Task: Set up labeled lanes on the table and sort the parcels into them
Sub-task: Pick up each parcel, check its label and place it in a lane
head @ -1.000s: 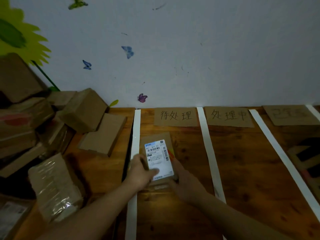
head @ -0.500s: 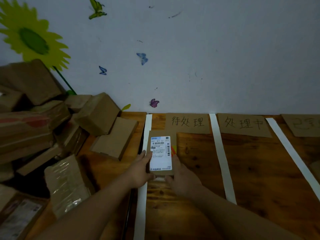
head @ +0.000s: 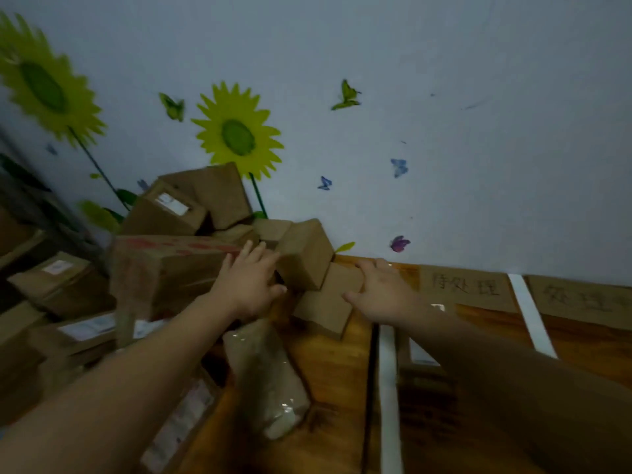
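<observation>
A heap of brown cardboard parcels (head: 178, 268) fills the left side against the wall. My left hand (head: 248, 285) reaches into it with fingers spread, beside a small tilted box (head: 304, 256). My right hand (head: 381, 290) lies with fingers spread on the right end of a flat parcel (head: 325, 307) on the wooden table (head: 328, 381). The small labelled parcel (head: 422, 354) lies in the first lane, mostly hidden behind my right forearm. White tape strips (head: 388, 388) mark the lanes, with cardboard labels (head: 466, 289) at the wall end.
A plastic-wrapped parcel (head: 266, 374) lies at the table's left edge below my left hand. More labelled boxes (head: 54, 278) sit lower at the far left. A second lane label (head: 581, 299) and tape strip (head: 531, 316) lie to the right.
Both hands let go of the small labelled parcel, left in the first lane, and moved left to the parcel heap. My view swung left and tilted.
</observation>
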Tool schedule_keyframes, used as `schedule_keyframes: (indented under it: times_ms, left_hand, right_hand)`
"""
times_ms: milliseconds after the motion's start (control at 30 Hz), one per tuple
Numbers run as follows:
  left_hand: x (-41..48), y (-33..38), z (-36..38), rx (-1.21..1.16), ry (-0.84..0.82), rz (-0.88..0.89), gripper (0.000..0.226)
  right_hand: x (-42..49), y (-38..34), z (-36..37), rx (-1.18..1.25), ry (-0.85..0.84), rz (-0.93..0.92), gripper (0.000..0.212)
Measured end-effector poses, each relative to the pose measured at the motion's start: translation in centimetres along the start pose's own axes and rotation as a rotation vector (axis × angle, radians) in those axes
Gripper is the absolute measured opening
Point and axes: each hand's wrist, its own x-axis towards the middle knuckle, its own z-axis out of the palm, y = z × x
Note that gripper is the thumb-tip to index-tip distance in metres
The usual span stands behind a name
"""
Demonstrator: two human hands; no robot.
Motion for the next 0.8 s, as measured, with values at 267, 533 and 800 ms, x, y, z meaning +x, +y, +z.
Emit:
schedule_keyframes:
  times_ms: [267,533,800]
  left_hand:
    - [-4.0,-14.3,-4.0,-0.107,0.262,-0.157,0.069]
    - [-2.3,-23.4,-3.0,-0.966,0.187,-0.53,0.083]
    - [-3.0,-21.7,-3.3,-1.172,-0.148,-0.427,0.058]
  right_hand:
    - [3.0,-15.2,6.3,0.197,-0.088,0.039,0.071]
    - [5.2,-24.8,10.3,0.468,-0.132,-0.01,0.074]
    - [7.7,-25.0,9.4,0.811,-0.076,0.363,0.079]
